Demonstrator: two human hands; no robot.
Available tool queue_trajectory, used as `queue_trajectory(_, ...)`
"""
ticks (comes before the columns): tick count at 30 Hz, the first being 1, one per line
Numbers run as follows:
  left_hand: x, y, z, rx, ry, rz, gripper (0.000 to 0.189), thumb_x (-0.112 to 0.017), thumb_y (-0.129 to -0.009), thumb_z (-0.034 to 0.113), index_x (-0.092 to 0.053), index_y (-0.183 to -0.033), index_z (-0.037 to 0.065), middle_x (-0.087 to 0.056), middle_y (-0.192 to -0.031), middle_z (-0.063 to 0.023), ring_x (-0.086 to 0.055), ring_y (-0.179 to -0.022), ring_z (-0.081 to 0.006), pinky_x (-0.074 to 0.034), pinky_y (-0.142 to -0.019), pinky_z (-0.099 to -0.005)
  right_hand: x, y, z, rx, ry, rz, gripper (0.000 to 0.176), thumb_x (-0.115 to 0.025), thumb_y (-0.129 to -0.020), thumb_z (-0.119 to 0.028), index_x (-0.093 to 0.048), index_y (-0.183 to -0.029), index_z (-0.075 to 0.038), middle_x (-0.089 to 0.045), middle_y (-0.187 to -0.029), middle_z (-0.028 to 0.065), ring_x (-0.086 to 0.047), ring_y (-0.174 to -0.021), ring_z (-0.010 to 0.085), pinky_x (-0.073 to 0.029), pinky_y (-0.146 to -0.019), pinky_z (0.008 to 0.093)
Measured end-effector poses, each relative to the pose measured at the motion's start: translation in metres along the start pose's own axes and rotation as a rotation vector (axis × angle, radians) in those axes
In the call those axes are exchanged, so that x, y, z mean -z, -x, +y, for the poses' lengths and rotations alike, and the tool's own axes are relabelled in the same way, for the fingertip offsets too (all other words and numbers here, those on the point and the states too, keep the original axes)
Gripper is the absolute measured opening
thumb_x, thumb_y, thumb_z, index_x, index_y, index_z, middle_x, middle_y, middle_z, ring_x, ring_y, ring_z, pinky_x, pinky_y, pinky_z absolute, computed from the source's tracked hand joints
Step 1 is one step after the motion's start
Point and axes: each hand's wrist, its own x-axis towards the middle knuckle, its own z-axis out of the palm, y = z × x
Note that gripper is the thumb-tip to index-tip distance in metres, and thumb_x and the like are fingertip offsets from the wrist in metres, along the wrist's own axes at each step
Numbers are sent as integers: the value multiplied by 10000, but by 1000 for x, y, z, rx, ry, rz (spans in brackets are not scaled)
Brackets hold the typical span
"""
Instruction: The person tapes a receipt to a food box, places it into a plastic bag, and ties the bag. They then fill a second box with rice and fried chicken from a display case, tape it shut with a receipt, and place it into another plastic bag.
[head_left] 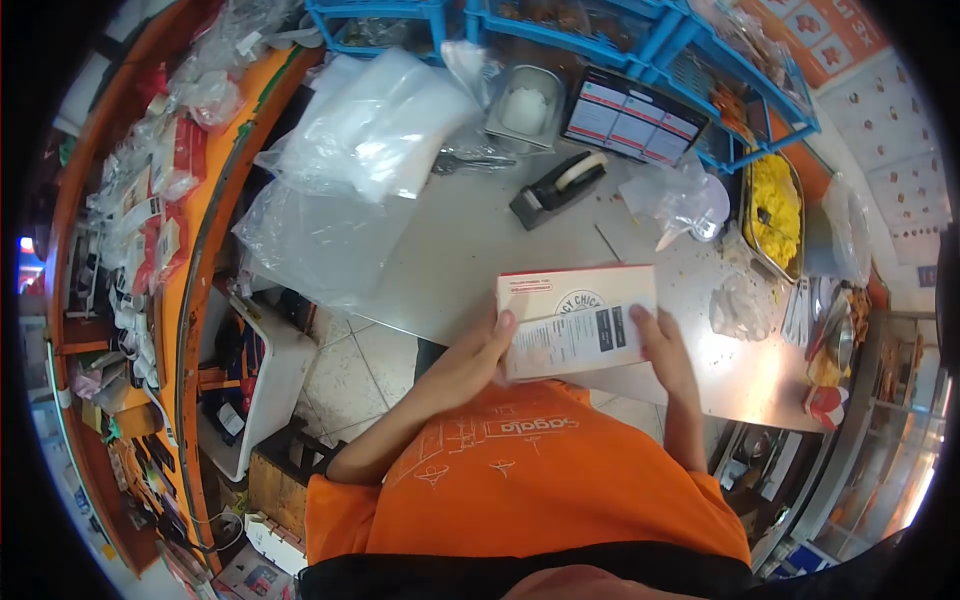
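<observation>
Between my two hands is a flat cardboard food box (530,300), cream with red edging and a round printed logo. A white printed receipt (565,340) lies across its lid. My left hand (487,348) grips the box's left side, thumb on the front edge. On the right side, my right hand (663,350) holds it with the thumb over the receipt's end; motion blurs these fingers a little. The box is held at the near edge of the steel table (420,260), in front of my orange shirt.
Clear plastic bags (370,130) pile up at the back left. A tape dispenser (558,190) and a lit tablet (635,115) stand behind the box. To the right are a tray of yellow food (773,215) and a crumpled bag (740,308). Blue crates (640,45) line the back.
</observation>
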Motion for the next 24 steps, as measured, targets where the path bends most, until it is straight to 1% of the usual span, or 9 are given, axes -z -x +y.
queue_trajectory(2,9,-44,-71,-68,27,43,612,-395,-962,511,-528,-1266,-3,-549,-1159,-166,-551,-957,-253,-436,-854,-362,0,-10,61,-280,-21,-45,485,-531,-933,-320,-505,-1288,11,-642,-1088,135,-598,-992,230,-448,-873,336)
queue_trajectory(4,23,-55,-90,-330,-1222,373,427,-551,-891,312,-587,-1219,41,-530,-1108,-180,-523,-1055,-312,-425,-915,-397,-3,-9,87,-196,-163,-2,534,-550,-921,-339,-468,-1323,5,-607,-1157,147,-558,-1071,233,-411,-932,334)
queue_trajectory(10,24,-70,-91,-3,-1001,93,278,-663,-695,64,-715,-965,108,-474,-1227,-170,-487,-1115,-369,-470,-861,-505,0,-26,83,38,-236,-47,757,-677,-829,-371,-348,-1409,-14,-520,-1304,162,-449,-1241,258,-317,-1059,354)
queue_trajectory(14,17,-60,-58,-41,-1345,173,446,-618,-685,-13,-662,-1113,105,-453,-1295,-180,-484,-1151,-388,-495,-878,-474,-1,-31,86,166,-202,-199,806,-786,-740,-257,-364,-1386,-24,-543,-1273,161,-476,-1219,262,-332,-1056,370)
queue_trajectory(16,10,-59,-47,-407,-1386,463,571,-533,-709,-76,-545,-1264,61,-449,-1353,-174,-518,-1150,-382,-481,-940,-410,-3,-28,85,130,-205,-186,796,-793,-727,-227,-374,-1372,-25,-554,-1252,159,-493,-1199,256,-353,-1039,368)
queue_trajectory(17,10,-59,-44,-407,-1385,463,571,-533,-709,-76,-545,-1264,61,-449,-1353,-174,-518,-1150,-382,-481,-940,-410,-4,-26,84,99,-200,-178,786,-800,-713,-198,-383,-1358,-26,-565,-1230,157,-510,-1179,249,-374,-1022,366)
queue_trajectory(19,12,-62,-35,-591,-777,188,694,-447,-699,-145,-475,-1352,89,-463,-1384,-150,-460,-1259,-346,-486,-927,-391,-8,-30,91,113,-244,-158,766,-789,-715,-192,-392,-1348,-25,-574,-1207,155,-526,-1155,247,-397,-995,360)
queue_trajectory(22,-14,-16,7,-552,-1055,181,673,-465,-712,-131,-453,-1358,58,-484,-1367,-141,-467,-1265,-317,-507,-881,-376,-18,-26,93,104,-323,-80,741,-771,-715,-178,-396,-1334,-21,-586,-1171,154,-550,-1117,242,-430,-953,351)
queue_trajectory(24,-19,-5,2,-582,-862,349,539,-486,-746,-99,-506,-1274,5,-548,-1275,-154,-563,-1162,-301,-529,-802,-348,-29,-20,93,79,-347,-37,736,-763,-714,-169,-390,-1330,-20,-590,-1158,156,-557,-1102,239,-440,-938,347)
